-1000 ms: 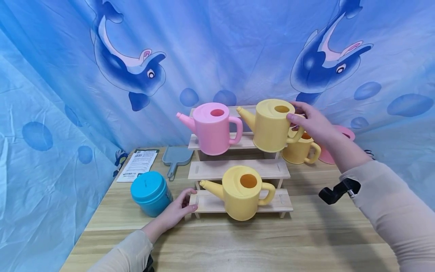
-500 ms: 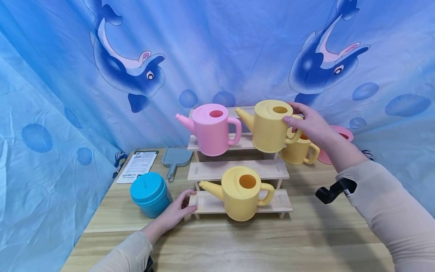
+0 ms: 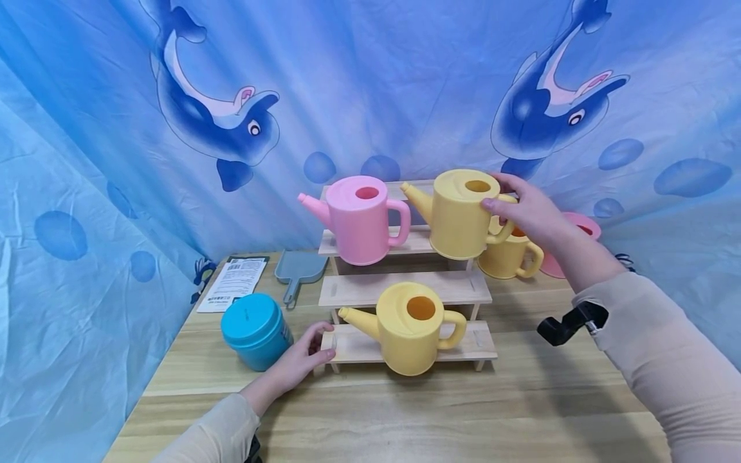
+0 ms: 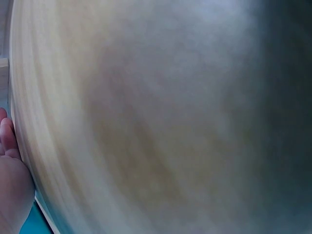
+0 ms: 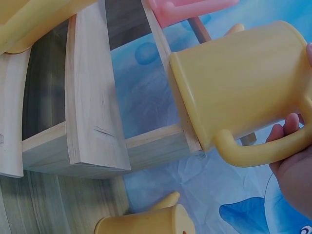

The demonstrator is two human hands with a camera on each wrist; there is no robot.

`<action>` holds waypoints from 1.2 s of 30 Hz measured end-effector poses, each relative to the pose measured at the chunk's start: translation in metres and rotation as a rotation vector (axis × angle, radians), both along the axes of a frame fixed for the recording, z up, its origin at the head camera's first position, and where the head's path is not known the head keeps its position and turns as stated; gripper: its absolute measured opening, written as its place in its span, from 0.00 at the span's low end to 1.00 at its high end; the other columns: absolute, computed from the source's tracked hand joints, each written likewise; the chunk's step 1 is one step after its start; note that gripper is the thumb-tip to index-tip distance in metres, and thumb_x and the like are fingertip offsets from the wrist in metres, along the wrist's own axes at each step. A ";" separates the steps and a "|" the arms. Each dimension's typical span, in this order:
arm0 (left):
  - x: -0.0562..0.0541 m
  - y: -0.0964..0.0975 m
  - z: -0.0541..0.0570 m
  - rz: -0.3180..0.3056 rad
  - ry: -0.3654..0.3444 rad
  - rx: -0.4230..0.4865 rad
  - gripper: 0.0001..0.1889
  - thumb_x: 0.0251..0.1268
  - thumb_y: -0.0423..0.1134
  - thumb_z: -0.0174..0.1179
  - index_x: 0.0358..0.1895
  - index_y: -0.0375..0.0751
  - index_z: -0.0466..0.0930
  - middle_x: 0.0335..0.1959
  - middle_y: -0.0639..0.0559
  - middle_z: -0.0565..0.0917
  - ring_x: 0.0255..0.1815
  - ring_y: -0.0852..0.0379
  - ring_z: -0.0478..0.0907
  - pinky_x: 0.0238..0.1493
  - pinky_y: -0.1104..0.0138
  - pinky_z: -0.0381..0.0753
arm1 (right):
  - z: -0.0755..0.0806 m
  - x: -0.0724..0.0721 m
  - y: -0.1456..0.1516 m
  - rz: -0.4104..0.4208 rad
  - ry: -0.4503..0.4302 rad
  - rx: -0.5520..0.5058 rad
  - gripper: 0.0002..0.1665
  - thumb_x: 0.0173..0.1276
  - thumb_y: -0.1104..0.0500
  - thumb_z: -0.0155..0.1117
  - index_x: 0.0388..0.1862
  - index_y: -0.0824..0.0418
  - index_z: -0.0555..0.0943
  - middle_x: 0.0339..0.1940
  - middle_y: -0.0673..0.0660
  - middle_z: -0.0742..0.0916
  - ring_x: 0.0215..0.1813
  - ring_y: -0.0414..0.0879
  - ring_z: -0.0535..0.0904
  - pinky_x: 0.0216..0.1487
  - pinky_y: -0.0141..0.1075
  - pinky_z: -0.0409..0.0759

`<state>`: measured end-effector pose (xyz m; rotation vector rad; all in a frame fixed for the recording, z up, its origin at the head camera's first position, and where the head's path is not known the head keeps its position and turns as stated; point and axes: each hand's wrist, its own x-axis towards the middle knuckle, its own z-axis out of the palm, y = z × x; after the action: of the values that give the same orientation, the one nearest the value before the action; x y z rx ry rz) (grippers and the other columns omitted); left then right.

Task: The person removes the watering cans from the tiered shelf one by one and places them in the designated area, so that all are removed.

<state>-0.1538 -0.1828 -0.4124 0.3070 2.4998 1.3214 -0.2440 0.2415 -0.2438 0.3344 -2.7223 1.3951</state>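
On the top tier of a wooden stepped stand (image 3: 370, 289), my right hand (image 3: 529, 204) grips a yellow watering can (image 3: 460, 222) by its handle. In the right wrist view its fingers (image 5: 291, 124) reach through the handle, and the can's base meets the board. My left hand (image 3: 301, 357) holds the left end of the bottom tier, thumb at the front edge; the left wrist view catches only part of this hand (image 4: 14, 180). A pink watering can (image 3: 360, 225) is left of the gripped one. Another yellow watering can (image 3: 408, 334) stands on the bottom tier.
Behind the stand's right side are a third yellow watering can (image 3: 503, 257) and a pink one (image 3: 581, 225), partly hidden by my right arm. At left are a blue lidded tub (image 3: 255, 331), a grey dustpan (image 3: 300, 267) and a printed packet (image 3: 234, 283). A blue dolphin-print curtain (image 3: 370, 83) hangs behind.
My right thumb has shifted slightly left and down on the upper yellow can, which stays in place. The left hand keeps its hold on the stand.
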 end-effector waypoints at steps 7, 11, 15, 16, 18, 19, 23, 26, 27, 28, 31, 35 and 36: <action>-0.003 -0.001 -0.009 0.031 -0.005 0.001 0.21 0.66 0.45 0.57 0.59 0.49 0.64 0.42 0.46 0.69 0.42 0.51 0.66 0.42 0.60 0.66 | 0.000 0.003 0.007 0.006 0.006 -0.039 0.41 0.67 0.42 0.58 0.74 0.50 0.55 0.57 0.55 0.69 0.39 0.52 0.69 0.36 0.37 0.74; -0.012 -0.007 -0.028 0.026 0.003 -0.012 0.22 0.66 0.48 0.56 0.60 0.52 0.63 0.43 0.47 0.69 0.43 0.51 0.66 0.42 0.60 0.66 | -0.001 0.005 0.011 0.008 0.020 -0.062 0.40 0.67 0.45 0.58 0.73 0.52 0.56 0.54 0.54 0.70 0.38 0.51 0.69 0.36 0.36 0.74; -0.017 -0.011 -0.037 0.023 0.008 -0.015 0.22 0.65 0.49 0.57 0.60 0.53 0.63 0.43 0.47 0.69 0.42 0.52 0.66 0.41 0.60 0.66 | -0.002 0.007 0.017 -0.009 0.015 -0.052 0.40 0.67 0.43 0.57 0.74 0.50 0.56 0.54 0.54 0.70 0.39 0.50 0.69 0.38 0.35 0.72; -0.017 -0.011 -0.038 0.026 0.007 -0.013 0.22 0.65 0.48 0.57 0.60 0.53 0.63 0.43 0.48 0.69 0.42 0.52 0.66 0.41 0.60 0.66 | -0.002 0.007 0.019 -0.016 0.012 -0.056 0.40 0.67 0.43 0.57 0.74 0.49 0.55 0.55 0.54 0.70 0.39 0.50 0.69 0.38 0.35 0.72; -0.017 -0.011 -0.038 0.036 0.007 -0.010 0.22 0.65 0.48 0.57 0.60 0.53 0.63 0.43 0.48 0.70 0.42 0.52 0.66 0.41 0.60 0.66 | -0.003 0.008 0.022 -0.027 0.005 -0.062 0.40 0.67 0.42 0.57 0.74 0.47 0.55 0.55 0.54 0.69 0.39 0.50 0.68 0.38 0.34 0.72; -0.017 -0.011 -0.038 0.040 0.009 -0.011 0.22 0.65 0.47 0.57 0.60 0.53 0.63 0.43 0.48 0.70 0.42 0.52 0.66 0.41 0.60 0.66 | -0.003 0.009 0.024 -0.032 0.003 -0.068 0.40 0.67 0.42 0.57 0.74 0.46 0.54 0.55 0.54 0.69 0.40 0.49 0.68 0.37 0.34 0.72; -0.016 -0.010 -0.036 0.047 0.016 -0.017 0.22 0.65 0.48 0.57 0.60 0.55 0.63 0.43 0.49 0.70 0.43 0.53 0.66 0.43 0.60 0.66 | -0.004 0.012 0.030 -0.050 0.009 -0.090 0.40 0.66 0.42 0.57 0.74 0.44 0.55 0.54 0.54 0.70 0.41 0.48 0.68 0.38 0.32 0.71; -0.015 -0.009 -0.034 0.052 0.011 -0.020 0.22 0.65 0.46 0.57 0.59 0.52 0.64 0.42 0.48 0.70 0.42 0.52 0.66 0.43 0.60 0.66 | -0.006 0.014 0.036 -0.070 0.026 -0.066 0.39 0.67 0.42 0.57 0.74 0.44 0.56 0.54 0.54 0.70 0.44 0.46 0.69 0.41 0.30 0.70; -0.015 -0.009 -0.034 0.053 0.007 -0.019 0.21 0.65 0.45 0.58 0.59 0.52 0.64 0.42 0.47 0.70 0.42 0.51 0.66 0.43 0.60 0.66 | -0.006 0.014 0.037 -0.077 0.034 -0.061 0.39 0.67 0.42 0.57 0.73 0.44 0.57 0.54 0.54 0.71 0.44 0.46 0.70 0.41 0.29 0.70; -0.015 -0.008 -0.034 0.054 0.004 -0.016 0.21 0.65 0.45 0.58 0.59 0.51 0.64 0.42 0.47 0.70 0.42 0.51 0.66 0.42 0.60 0.66 | -0.007 0.015 0.039 -0.085 0.042 -0.059 0.38 0.67 0.42 0.57 0.73 0.44 0.57 0.52 0.55 0.71 0.42 0.45 0.70 0.41 0.28 0.69; -0.014 -0.008 -0.034 0.052 0.003 -0.013 0.21 0.65 0.45 0.57 0.59 0.52 0.64 0.42 0.47 0.70 0.43 0.51 0.66 0.42 0.60 0.66 | -0.009 0.017 0.044 -0.110 0.060 -0.065 0.38 0.67 0.42 0.57 0.73 0.47 0.58 0.48 0.55 0.72 0.39 0.43 0.72 0.39 0.28 0.71; -0.015 -0.009 -0.036 0.040 0.011 -0.017 0.22 0.65 0.48 0.57 0.59 0.55 0.63 0.43 0.49 0.70 0.43 0.53 0.66 0.43 0.60 0.66 | -0.012 0.020 0.053 -0.139 0.068 -0.106 0.37 0.67 0.43 0.57 0.72 0.48 0.60 0.45 0.53 0.73 0.38 0.40 0.73 0.38 0.26 0.72; -0.015 -0.010 -0.037 0.037 0.011 -0.017 0.22 0.65 0.49 0.57 0.59 0.55 0.63 0.43 0.49 0.70 0.43 0.53 0.66 0.43 0.61 0.66 | -0.013 0.021 0.056 -0.147 0.068 -0.117 0.36 0.67 0.43 0.57 0.72 0.48 0.60 0.44 0.52 0.73 0.38 0.40 0.73 0.38 0.26 0.72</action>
<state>-0.1687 -0.1924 -0.4490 0.2664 2.5368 1.3150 -0.2233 0.2971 -0.2563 0.1679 -2.5403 1.4669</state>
